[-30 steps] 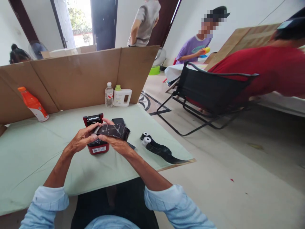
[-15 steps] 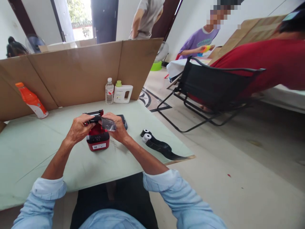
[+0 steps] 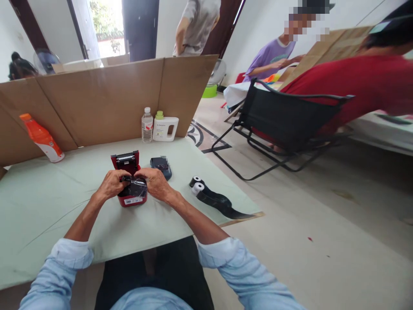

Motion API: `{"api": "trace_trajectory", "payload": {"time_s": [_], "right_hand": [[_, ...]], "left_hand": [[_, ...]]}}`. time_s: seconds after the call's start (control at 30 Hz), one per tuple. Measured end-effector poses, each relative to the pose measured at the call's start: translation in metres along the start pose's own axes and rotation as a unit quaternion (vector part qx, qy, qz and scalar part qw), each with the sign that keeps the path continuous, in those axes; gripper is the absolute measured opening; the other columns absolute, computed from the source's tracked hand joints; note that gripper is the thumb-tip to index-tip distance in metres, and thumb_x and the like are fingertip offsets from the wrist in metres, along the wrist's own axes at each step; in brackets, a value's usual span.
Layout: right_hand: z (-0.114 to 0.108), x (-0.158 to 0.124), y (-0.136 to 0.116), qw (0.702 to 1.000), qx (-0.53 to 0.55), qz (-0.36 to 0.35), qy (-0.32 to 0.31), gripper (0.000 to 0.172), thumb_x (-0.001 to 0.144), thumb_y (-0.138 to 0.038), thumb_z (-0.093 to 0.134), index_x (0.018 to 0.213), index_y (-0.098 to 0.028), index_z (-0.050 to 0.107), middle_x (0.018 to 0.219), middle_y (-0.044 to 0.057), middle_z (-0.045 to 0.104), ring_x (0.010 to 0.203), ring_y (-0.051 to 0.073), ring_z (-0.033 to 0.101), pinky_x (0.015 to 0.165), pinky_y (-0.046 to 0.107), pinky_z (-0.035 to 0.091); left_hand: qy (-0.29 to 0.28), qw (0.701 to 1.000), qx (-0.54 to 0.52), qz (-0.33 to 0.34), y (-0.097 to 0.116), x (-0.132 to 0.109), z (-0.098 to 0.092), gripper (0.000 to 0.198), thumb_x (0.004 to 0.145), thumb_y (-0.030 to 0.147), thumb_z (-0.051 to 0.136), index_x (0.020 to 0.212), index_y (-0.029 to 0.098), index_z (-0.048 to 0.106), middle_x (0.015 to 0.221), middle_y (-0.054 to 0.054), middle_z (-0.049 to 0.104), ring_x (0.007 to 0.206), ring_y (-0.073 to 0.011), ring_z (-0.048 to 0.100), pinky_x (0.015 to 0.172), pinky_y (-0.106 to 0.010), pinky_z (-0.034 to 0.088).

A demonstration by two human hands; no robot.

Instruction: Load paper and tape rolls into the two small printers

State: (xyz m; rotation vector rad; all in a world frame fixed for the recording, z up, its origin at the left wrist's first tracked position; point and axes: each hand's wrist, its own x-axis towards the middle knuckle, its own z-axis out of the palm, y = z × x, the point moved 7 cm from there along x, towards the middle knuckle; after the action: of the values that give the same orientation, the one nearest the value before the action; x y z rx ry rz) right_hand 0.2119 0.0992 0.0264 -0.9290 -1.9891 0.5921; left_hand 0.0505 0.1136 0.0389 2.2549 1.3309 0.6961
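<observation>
The left hand (image 3: 111,184) and right hand (image 3: 157,183) curl inward, fingertips pinching a crumpled black film (image 3: 136,188) between them. It sits on the red printer (image 3: 133,200), lid raised, on the green table (image 3: 48,202). Near the right hand lie a black device (image 3: 161,165) and, farther right, two paper rolls (image 3: 197,186).

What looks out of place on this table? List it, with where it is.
The orange bottle leans tilted against the cardboard wall at the far left. Right of the red printer, two small rolls trail a loose black strip toward the table's edge. Nothing looks spilled or broken.
</observation>
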Motion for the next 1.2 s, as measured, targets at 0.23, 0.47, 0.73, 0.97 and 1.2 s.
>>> {"api": "trace_trajectory", "payload": {"time_s": [0.23, 0.47, 0.73, 0.97, 1.2], "right_hand": [[0.011, -0.004, 0.003, 0.997, -0.062, -0.043, -0.014, 0.025, 0.087, -0.007, 0.06, 0.097, -0.021, 0.078, 0.091, 0.007, 0.08, 0.082, 0.022, 0.072, 0.075, 0.029, 0.05], [0.015, 0.003, -0.006, 0.993, -0.087, -0.068, -0.036, 0.023, 0.088, -0.007, 0.059, 0.093, -0.021, 0.077, 0.087, 0.006, 0.079, 0.081, 0.021, 0.072, 0.074, 0.029, 0.048], [0.018, 0.013, -0.014, 0.989, -0.124, -0.046, -0.062, 0.025, 0.088, -0.004, 0.059, 0.093, -0.02, 0.078, 0.09, 0.007, 0.079, 0.086, 0.021, 0.072, 0.076, 0.029, 0.047], [0.022, 0.012, -0.006, 0.984, -0.15, -0.04, -0.084, 0.027, 0.09, -0.005, 0.058, 0.097, -0.02, 0.079, 0.096, 0.007, 0.08, 0.092, 0.021, 0.071, 0.079, 0.028, 0.048], [0.033, 0.004, -0.001, 0.983, -0.155, -0.077, -0.067, 0.021, 0.094, -0.01, 0.063, 0.105, -0.021, 0.078, 0.098, 0.006, 0.077, 0.092, 0.02, 0.069, 0.081, 0.029, 0.05]], "left_hand": [[-0.057, 0.998, 0.035, 0.019, 0.004, -0.006, 0.004, 0.026, 0.077, 0.004, 0.057, 0.081, 0.019, 0.078, 0.086, -0.003, 0.079, 0.082, -0.0185, 0.069, 0.078, -0.027, 0.049], [-0.064, 0.993, 0.095, -0.03, 0.002, -0.006, -0.002, 0.033, 0.072, 0.005, 0.058, 0.091, 0.02, 0.081, 0.083, -0.004, 0.08, 0.076, -0.0193, 0.068, 0.068, -0.027, 0.045], [-0.072, 0.986, 0.129, -0.076, -0.003, 0.004, -0.001, 0.027, 0.071, 0.007, 0.062, 0.086, 0.017, 0.082, 0.077, -0.004, 0.078, 0.074, -0.0184, 0.068, 0.064, -0.026, 0.042], [-0.096, 0.973, 0.189, -0.089, -0.006, 0.008, 0.001, 0.025, 0.074, 0.011, 0.062, 0.086, 0.019, 0.083, 0.08, -0.005, 0.078, 0.073, -0.0177, 0.065, 0.067, -0.027, 0.043], [-0.067, 0.992, 0.104, -0.015, 0.0, -0.005, -0.005, 0.032, 0.074, 0.011, 0.057, 0.092, 0.02, 0.082, 0.09, -0.004, 0.08, 0.086, -0.0197, 0.069, 0.083, -0.029, 0.052]]}}
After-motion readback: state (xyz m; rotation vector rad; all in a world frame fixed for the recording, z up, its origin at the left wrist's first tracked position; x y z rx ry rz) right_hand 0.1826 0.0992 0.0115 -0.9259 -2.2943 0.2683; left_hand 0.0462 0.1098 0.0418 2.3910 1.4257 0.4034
